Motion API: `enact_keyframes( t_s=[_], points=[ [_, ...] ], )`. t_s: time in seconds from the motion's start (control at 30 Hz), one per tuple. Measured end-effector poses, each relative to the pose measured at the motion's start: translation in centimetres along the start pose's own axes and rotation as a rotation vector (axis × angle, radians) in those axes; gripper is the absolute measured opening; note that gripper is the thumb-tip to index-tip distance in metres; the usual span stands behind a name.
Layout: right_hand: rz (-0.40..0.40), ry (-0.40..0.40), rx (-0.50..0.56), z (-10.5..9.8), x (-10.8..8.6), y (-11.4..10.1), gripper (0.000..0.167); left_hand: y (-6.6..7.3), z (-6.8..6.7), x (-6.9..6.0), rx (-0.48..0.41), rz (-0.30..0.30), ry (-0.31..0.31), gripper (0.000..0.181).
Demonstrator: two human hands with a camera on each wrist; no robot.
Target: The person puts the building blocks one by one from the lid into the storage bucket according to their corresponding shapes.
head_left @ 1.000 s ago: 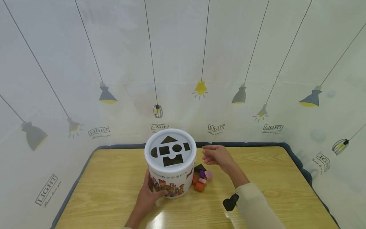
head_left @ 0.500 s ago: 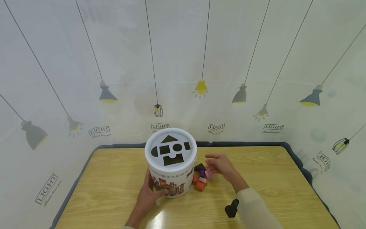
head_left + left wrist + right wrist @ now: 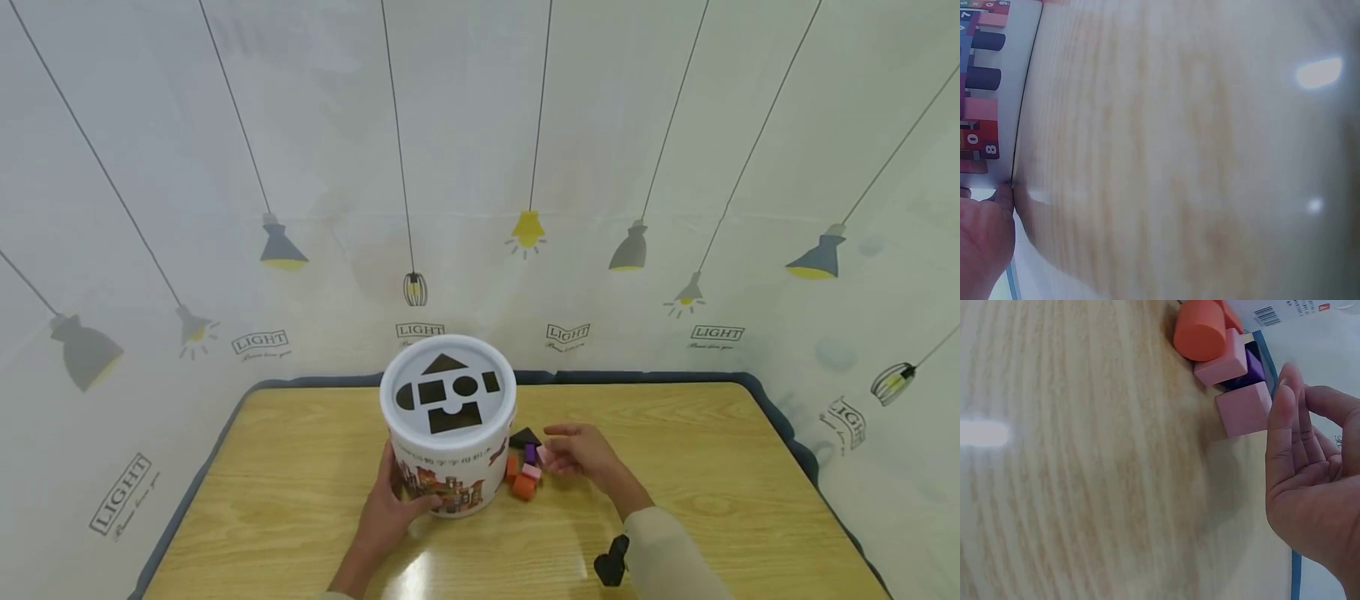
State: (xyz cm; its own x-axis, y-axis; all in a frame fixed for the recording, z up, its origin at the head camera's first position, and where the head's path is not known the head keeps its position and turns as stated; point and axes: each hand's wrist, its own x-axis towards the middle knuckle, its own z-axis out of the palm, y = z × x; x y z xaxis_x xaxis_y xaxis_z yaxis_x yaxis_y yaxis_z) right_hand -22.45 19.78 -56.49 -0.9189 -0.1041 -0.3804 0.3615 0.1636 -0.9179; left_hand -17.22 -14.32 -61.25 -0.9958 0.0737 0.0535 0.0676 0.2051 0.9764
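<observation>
Bucket [image 3: 450, 454] stood upright, the left hand [image 3: 392, 506] clamped on its wall at seven o'clock, some fingertips hidden behind; the left wrist view cut most of it off. At four o'clock the right hand [image 3: 583, 456], fingers loosely bent and slightly apart, partly covered a pink cube [image 3: 1244, 410]; whether they touched could not be told.

We list: one table [image 3: 300, 467], yellowish, wood-grained, with dark blue edging [image 3: 633, 378] at back and sides, and glare on the near part. On it we count one white bucket [image 3: 450, 483], upright, lidded; just right of it, clustered, one black triangle [image 3: 525, 438], purple block [image 3: 530, 453], pink cube [image 3: 1244, 409], smaller pink block [image 3: 1224, 360], orange cylinder [image 3: 1200, 332], second orange block [image 3: 512, 468].
</observation>
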Motion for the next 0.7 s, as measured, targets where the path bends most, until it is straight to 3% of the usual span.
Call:
enact_keyframes(
  t_s=[0.27,0.53,0.7],
  points=[
    [0.039,-0.030,0.041,0.2,-0.1,1.7,0.044,-0.1,0.1,-0.2,-0.005,-0.010,0.004,0.121],
    [0.015,-0.056,0.039,0.1,-0.3,2.6,0.052,0.2,0.0,0.0,0.000,-0.024,0.000,0.119],
    [0.017,-0.069,0.041,0.1,-0.4,3.0,0.055,1.6,-0.2,-0.3,-0.013,-0.049,-0.025,0.119]
  ],
)
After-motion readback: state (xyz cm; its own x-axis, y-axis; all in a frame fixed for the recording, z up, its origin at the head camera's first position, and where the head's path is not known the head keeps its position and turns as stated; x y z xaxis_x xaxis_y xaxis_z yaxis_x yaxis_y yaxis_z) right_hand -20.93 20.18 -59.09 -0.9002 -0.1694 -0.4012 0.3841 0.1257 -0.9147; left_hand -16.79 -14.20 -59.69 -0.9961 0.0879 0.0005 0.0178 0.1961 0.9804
